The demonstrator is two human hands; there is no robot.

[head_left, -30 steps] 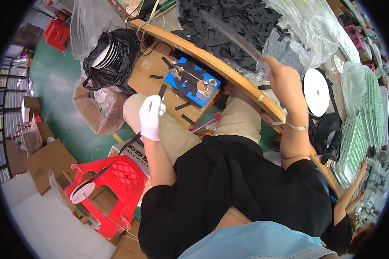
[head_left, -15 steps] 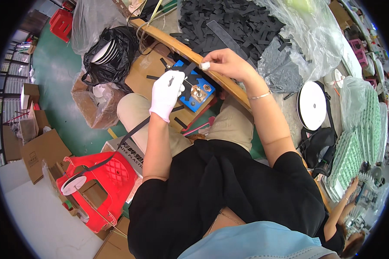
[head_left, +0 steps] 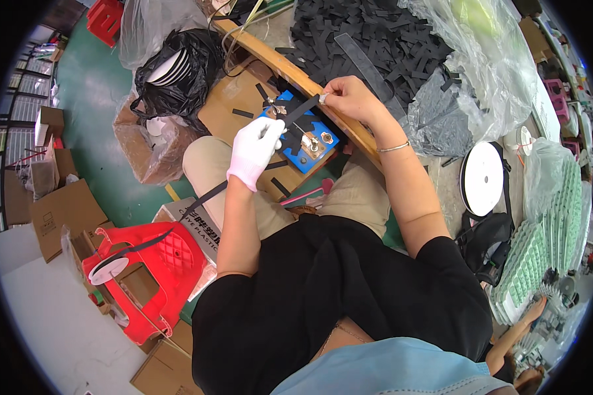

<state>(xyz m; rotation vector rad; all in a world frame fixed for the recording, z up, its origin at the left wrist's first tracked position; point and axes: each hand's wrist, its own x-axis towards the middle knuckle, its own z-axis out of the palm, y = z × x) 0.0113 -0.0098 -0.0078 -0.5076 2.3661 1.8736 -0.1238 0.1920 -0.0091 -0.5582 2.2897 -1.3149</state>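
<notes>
My left hand (head_left: pixel 253 149), in a white glove, is closed with its fingers pinching a black webbing strap (head_left: pixel 302 112). The strap slants up from it to my bare right hand (head_left: pixel 353 100), whose thumb and forefinger close on the strap's end at the wooden table edge. A bit of white covering shows on a right fingertip. Just under the strap lies a blue machine (head_left: pixel 306 160) with metal fittings, partly hidden by the strap and glove. Behind my left hand the strap trails down across my leg to a white reel (head_left: pixel 109 270) by a red plastic stool (head_left: pixel 190 255).
Cut black strap pieces (head_left: pixel 369 39) are heaped on the table (head_left: pixel 435 172), beside clear plastic bags (head_left: pixel 501 72). A large white reel (head_left: pixel 481 178) and green trays (head_left: pixel 559 214) are at the right. A black bag (head_left: pixel 178 92) of white discs stands left, above a lined carton (head_left: pixel 135 148).
The whole view has shifted slightly. A straight length of strap now shows between my two hands, over the blue machine; my left hand sits a little farther left of the machine.
</notes>
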